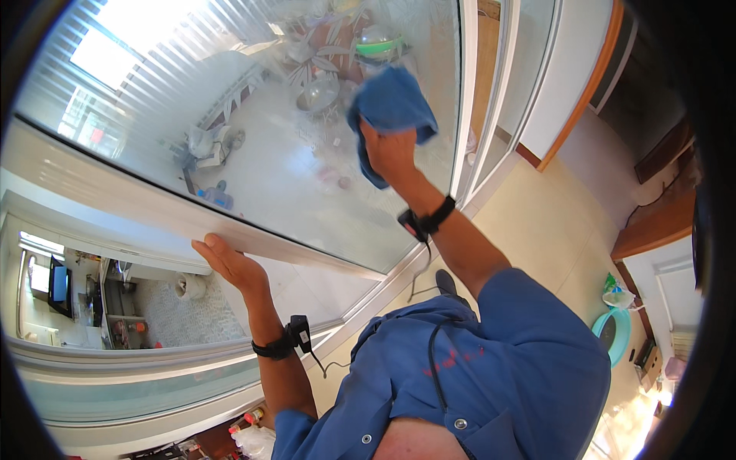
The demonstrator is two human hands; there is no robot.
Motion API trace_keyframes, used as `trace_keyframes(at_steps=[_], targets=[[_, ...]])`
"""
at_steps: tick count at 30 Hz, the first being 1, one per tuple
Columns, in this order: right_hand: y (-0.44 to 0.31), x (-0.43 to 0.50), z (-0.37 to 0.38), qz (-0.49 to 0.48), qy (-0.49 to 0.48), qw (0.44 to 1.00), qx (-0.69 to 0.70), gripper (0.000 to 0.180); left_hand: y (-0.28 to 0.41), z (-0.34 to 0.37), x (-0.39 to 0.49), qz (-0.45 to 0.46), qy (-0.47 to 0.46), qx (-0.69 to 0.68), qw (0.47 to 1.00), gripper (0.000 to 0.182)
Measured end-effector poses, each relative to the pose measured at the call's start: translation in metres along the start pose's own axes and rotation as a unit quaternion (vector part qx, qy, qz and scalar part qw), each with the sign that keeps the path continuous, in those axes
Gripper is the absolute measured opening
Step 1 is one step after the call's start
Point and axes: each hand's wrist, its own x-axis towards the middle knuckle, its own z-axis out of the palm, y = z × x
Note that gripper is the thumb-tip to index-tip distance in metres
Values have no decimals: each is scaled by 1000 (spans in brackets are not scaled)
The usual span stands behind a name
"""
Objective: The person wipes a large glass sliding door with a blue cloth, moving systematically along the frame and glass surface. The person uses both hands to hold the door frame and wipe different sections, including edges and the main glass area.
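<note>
My right hand (388,150) presses a folded blue cloth (397,103) to the pane of a glass sliding door (276,167), near the upper right of the view. The cloth is slightly blurred and covers most of my fingers. Leaf patterns mark the pane, and through it a room with several objects shows hazily. My left hand (233,261) rests against the white door frame (172,224) at the left edge of the pane, its fingers straight and holding nothing. Both wrists wear black bands with small devices and cables.
White door tracks (402,259) run along the pale tiled floor (529,224). To the right stand a turquoise basin (620,339), a plastic bag (618,297) and brown wooden furniture (655,230). Bottles (253,415) and a white bag (256,443) lie at the lower left.
</note>
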Motion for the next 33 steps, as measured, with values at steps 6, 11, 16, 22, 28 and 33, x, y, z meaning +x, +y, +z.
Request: trace_keyframes(at_steps=[6,11,16,22,28,33], targets=[[-13,-86,-6,-20,-45,999,22,28,12,8,-6,-8,32,-5,999,94],[-73,-48,5,-178,-294,937,60,48,24,9,-9,-16,25,-14,999,95],[-98,54,32,-215,-46,958,184,46,21,7,-8,-3,17,-28,999,94],[-10,144,9,-159,128,976,70,24,14,-2,-2,45,-1,-4,999,86],[48,63,7,118,154,971,143,22,7,-1,-4,44,6,-43,998,75],[31,-67,27,180,124,972,88,13,5,-2,-2,-10,13,-26,1000,92]])
